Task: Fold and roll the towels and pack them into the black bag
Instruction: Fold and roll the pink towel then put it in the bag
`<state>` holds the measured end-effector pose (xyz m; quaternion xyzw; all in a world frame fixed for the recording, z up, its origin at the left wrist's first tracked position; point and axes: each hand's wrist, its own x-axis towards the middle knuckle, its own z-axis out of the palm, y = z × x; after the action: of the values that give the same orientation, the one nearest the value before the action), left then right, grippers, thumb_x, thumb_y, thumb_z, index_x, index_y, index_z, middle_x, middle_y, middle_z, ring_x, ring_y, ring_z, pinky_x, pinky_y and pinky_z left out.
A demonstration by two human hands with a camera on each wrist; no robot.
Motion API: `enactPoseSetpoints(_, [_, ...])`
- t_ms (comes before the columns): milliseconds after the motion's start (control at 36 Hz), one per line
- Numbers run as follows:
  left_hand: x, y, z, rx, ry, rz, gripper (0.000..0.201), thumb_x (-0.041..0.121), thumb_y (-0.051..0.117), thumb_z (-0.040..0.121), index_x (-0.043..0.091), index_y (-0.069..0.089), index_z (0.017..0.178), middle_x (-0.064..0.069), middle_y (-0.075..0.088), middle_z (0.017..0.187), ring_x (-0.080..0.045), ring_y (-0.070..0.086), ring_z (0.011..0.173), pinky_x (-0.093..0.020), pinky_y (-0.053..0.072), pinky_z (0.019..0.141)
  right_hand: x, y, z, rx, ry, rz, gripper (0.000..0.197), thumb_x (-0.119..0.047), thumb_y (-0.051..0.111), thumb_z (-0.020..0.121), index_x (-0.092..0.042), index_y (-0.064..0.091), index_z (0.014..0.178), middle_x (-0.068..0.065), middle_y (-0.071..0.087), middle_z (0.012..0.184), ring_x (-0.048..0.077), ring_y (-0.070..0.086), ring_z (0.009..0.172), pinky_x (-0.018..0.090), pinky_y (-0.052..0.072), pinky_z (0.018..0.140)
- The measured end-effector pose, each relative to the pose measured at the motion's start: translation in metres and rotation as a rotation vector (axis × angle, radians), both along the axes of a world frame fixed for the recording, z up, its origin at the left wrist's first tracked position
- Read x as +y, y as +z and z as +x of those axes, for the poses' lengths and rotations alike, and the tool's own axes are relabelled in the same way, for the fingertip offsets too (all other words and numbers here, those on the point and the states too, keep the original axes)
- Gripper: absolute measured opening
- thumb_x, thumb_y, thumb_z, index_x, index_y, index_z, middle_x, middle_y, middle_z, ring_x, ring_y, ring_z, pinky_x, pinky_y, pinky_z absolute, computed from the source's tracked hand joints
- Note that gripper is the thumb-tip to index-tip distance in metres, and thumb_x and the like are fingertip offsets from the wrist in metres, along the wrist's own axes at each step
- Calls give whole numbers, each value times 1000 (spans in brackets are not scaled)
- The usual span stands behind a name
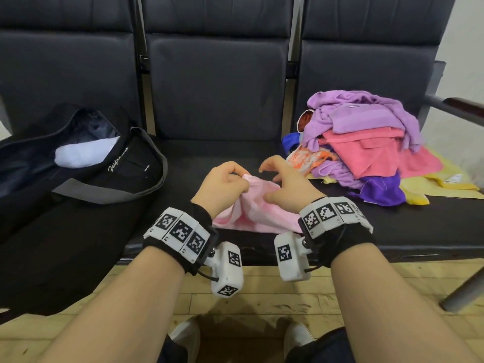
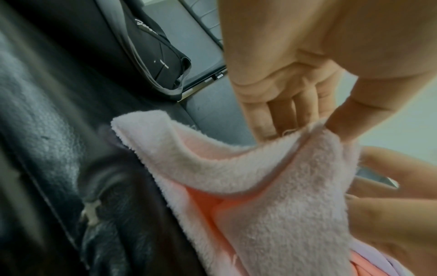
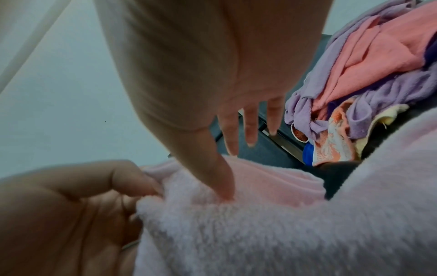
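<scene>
A pale pink towel (image 1: pixel 251 213) lies bunched on the middle seat, right in front of me. My left hand (image 1: pixel 237 179) pinches its raised top edge between thumb and fingers (image 2: pixel 272 128). My right hand (image 1: pixel 272 179) hovers beside it, fingers spread and straight. Only its thumb (image 3: pixel 222 186) presses into the pink towel (image 3: pixel 260 233). The black bag (image 1: pixel 86 189) lies open on the left seat with a white rolled towel (image 1: pixel 83 153) inside. The rest of the bag's inside is dark.
A loose pile of towels (image 1: pixel 366 142) in purple, coral, yellow, orange and blue covers the right seat. A metal armrest (image 1: pixel 455 107) stands at the far right. The dark seat (image 1: pixel 199 158) shows bare between bag and pile. Below the seat edge is a wooden floor (image 1: pixel 262 305).
</scene>
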<state>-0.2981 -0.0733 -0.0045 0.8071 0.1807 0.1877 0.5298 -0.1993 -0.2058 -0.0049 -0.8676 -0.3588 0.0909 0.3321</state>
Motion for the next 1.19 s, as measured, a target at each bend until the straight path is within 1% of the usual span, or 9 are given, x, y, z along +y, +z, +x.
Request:
enactPoseSetpoints(56, [-2,1,-1,1,-29,-17,19,-1,55,79,10,64,92,-8,59,71,-16,56,77,-41,52,84,2,1,-3,-68,31,-86,68,-14,62,72,-48,41,126,-4,43,136,22,31,131,42,25,110])
enactPoseSetpoints(167, [-3,3,-2,-21,-48,-64,19,-2,53,82,9,65,93,-2,65,88,-10,58,84,-19,47,73,10,2,-5,-133,93,-292,53,-18,58,85,-33,47,134,-8,29,152,20,10,146,47,11,116])
enactPoseSetpoints(278, [1,5,-5,-77,-31,-155,21,-3,49,84,10,65,89,0,66,90,-7,60,84,-16,47,72,12,-4,-3,-215,9,-300,9,-24,56,82,-32,56,79,-15,55,90,19,47,117,45,29,103])
enactPoseSetpoints(361, [5,8,-6,-131,11,-214,22,-2,46,86,12,63,87,-2,64,94,-11,58,87,-21,46,75,10,-7,1,-223,-108,-239,13,-28,56,82,-25,56,69,-11,54,72,19,53,89,41,33,93])
enactPoseSetpoints(611, [26,10,-1,-296,315,-166,18,4,47,90,14,58,99,8,58,87,-2,53,78,-15,43,67,3,-5,19,-161,-314,306,11,-15,55,91,-11,63,96,5,59,86,24,52,80,32,40,74])
enactPoseSetpoints(694, [34,12,0,-338,395,-148,19,5,47,91,14,57,104,11,56,85,2,51,75,-7,41,63,3,4,17,-115,-315,509,15,-13,60,91,-14,58,76,6,54,71,14,45,63,25,39,64])
enactPoseSetpoints(917, [48,32,-8,-419,346,-129,15,8,53,92,18,55,103,4,65,97,-5,59,85,-23,45,79,1,38,12,4,-262,779,16,-12,70,84,-27,67,77,-7,64,72,6,55,63,26,46,65])
enactPoseSetpoints(1028, [44,56,-15,-593,245,-120,16,4,55,92,19,55,96,-4,67,104,-11,61,80,-24,48,57,-1,62,2,46,-220,1028,11,-2,64,88,-13,65,88,1,63,71,10,59,46,21,46,46])
enactPoseSetpoints(1194, [25,87,-25,-828,109,-313,22,-10,57,88,9,52,97,-14,68,110,-22,66,107,-30,56,81,0,91,-16,15,-15,1300,23,7,61,87,-14,53,83,2,71,90,14,66,91,33,53,90])
